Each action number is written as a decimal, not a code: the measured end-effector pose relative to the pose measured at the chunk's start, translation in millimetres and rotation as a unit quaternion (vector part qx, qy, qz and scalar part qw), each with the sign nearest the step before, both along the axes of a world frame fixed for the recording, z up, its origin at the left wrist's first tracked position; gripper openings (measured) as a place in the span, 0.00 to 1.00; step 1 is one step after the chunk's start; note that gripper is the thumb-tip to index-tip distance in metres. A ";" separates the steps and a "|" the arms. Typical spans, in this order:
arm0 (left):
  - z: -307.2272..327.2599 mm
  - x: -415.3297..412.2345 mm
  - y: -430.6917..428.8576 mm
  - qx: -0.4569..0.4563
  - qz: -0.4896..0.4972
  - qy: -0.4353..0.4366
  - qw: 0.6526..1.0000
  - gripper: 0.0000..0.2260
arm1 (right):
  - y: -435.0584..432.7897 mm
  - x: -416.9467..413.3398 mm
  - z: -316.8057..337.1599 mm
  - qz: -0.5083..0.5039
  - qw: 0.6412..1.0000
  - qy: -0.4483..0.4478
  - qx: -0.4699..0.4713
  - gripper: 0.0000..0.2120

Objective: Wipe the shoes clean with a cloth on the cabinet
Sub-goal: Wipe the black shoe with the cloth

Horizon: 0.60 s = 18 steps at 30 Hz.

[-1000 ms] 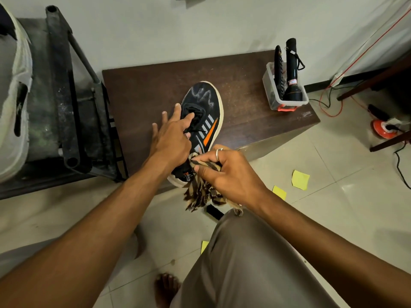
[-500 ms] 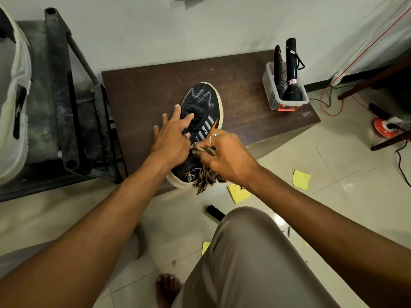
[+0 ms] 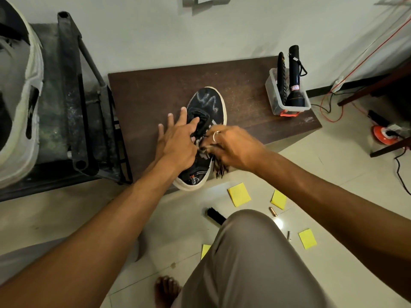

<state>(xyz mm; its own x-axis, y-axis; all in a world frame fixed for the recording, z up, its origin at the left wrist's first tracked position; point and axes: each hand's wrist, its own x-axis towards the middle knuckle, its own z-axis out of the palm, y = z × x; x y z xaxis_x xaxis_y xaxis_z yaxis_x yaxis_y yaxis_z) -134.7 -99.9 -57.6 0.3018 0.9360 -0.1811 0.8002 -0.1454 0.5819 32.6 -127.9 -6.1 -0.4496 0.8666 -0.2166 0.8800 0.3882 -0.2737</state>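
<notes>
As the black, white-soled mesh shoe (image 3: pixel 208 102) is pressed onto the dark wooden counter (image 3: pixel 151 92) by the straight-fingered left hand (image 3: pixel 178 144), a brown striped cloth (image 3: pixel 220 168) is held against its side in the curled grip of the right hand (image 3: pixel 235 147).

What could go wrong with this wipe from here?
The shoe overhangs the cabinet front edge at its heel; a stroke toward the person could drag it off. The left hand only presses flat, so the shoe may slide under the cloth in the right hand.
</notes>
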 end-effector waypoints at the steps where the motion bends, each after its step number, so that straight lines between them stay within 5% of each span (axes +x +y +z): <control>1: 0.1 0.0 0.2 0.012 -0.009 0.010 1.000 0.29 | 9.1 5.4 0.0 -0.030 0.999 -0.009 0.024 0.09; 3: 1.1 0.0 -1.0 0.039 -0.023 0.027 0.999 0.28 | 18.1 7.5 -1.3 -0.064 0.997 -0.005 0.045 0.08; 8: 3.5 2.3 -3.2 0.090 -0.057 0.026 0.994 0.30 | -14.1 -5.0 3.4 0.036 0.998 0.040 0.011 0.11; 13: 4.3 -1.0 -0.7 0.067 -0.076 0.022 0.995 0.31 | 17.7 14.1 -2.9 -0.079 0.995 0.025 0.050 0.10; 18: 2.1 -1.9 3.0 0.063 -0.074 0.006 0.995 0.28 | -6.1 1.0 2.9 0.058 0.998 0.032 -0.005 0.10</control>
<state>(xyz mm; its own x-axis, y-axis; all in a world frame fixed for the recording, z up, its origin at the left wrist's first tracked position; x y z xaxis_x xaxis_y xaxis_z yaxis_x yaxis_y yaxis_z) -136.7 -96.9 -55.5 0.4366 0.8970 -0.0689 0.7709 -0.3336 0.5426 33.6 -134.0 -3.2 -0.5603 0.8058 -0.1918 0.8097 0.4839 -0.3320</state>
